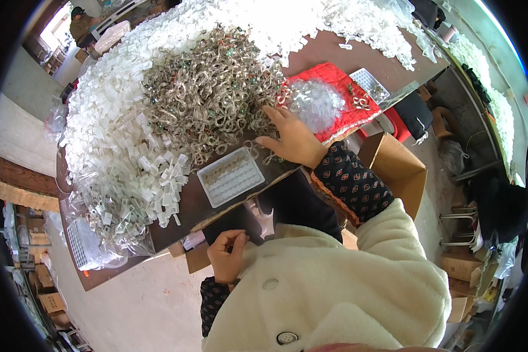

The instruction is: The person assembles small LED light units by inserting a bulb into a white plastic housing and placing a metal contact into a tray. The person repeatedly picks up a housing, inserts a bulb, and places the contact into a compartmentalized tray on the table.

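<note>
My right hand [294, 141] reaches to the near right edge of a large heap of small silvery rings or loops [211, 91], some with green or red bits. Its thumb and forefinger are apart, the fingertips at the loose pieces, and nothing shows between them. Just left of that hand lies a white plastic tray [231, 177] with rows of small compartments; some of its far compartments look filled with dull metallic pieces. My left hand [227, 256] is held near my body, off the table edge, fingers curled and pinched together. Whatever they hold, if anything, is hidden.
White plastic tags [108, 126] are piled behind and left of the heap. To the right, a red cloth [341, 125] carries clear plastic pieces [317, 105] and another tray [369, 85]. A cardboard box [402, 170] stands below the table edge. Another person [82, 26] is far left.
</note>
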A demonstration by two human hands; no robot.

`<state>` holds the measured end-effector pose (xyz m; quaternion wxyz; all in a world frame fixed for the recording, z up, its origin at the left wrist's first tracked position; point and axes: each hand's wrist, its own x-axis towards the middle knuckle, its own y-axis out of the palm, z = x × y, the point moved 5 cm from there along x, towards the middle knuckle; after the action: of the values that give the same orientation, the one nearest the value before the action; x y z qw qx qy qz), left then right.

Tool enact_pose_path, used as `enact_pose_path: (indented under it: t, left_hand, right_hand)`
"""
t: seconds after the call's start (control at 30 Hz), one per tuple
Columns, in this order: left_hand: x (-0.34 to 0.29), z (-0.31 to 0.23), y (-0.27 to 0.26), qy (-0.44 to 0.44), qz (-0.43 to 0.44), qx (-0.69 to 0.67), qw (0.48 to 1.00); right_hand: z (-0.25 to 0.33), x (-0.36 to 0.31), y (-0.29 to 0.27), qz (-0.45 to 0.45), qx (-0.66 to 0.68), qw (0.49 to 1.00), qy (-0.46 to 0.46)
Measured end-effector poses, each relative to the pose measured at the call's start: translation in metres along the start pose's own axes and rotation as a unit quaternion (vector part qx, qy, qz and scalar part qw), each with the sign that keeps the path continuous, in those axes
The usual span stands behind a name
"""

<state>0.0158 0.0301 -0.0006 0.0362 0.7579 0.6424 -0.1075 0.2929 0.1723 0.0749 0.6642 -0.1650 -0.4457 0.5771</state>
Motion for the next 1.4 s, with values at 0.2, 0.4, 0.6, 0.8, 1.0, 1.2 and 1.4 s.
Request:
enact_pose_path:
  t: [0.2, 0.4, 0.6, 0.8, 1.0, 1.2, 1.4]
  left_hand:
    - [-0.001, 0.001, 0.001, 0.013, 0.001, -0.007, 1.000]
    - [0.000, 0.001, 0.005, 0.012, 0.009, 0.003, 1.000]
    - [-0.002, 0.000, 0.004, 0.011, -0.004, 0.013, 1.000]
    - [-0.002, 0.003, 0.006, 0.007, 0.005, 0.006, 1.000]
    - [-0.004, 0.002, 0.005, -0.015, -0.009, -0.033, 0.999]
    - [-0.005, -0.053, 0.008, 0.149, 0.001, -0.105, 0.983]
    - [0.003, -0.073, 0.029, 0.142, 0.014, -0.207, 0.968]
  right_hand:
    - [-0.025, 0.003, -0.034, -0.084, 0.045, 0.995, 0.035]
    - [-0.019, -0.005, -0.021, -0.056, 0.083, 0.995, 0.030]
    - [0.009, -0.006, -0.017, -0.090, -0.037, 0.993, -0.064]
    - [0.017, 0.003, 0.002, -0.014, -0.144, 0.975, -0.170]
    - [0.004, 0.005, -0.018, -0.060, 0.163, 0.984, -0.031]
    - [0.072, -0.027, -0.039, 0.034, 0.189, 0.969, -0.153]
    - [0.137, -0.072, -0.008, 0.129, 0.121, 0.948, -0.265]
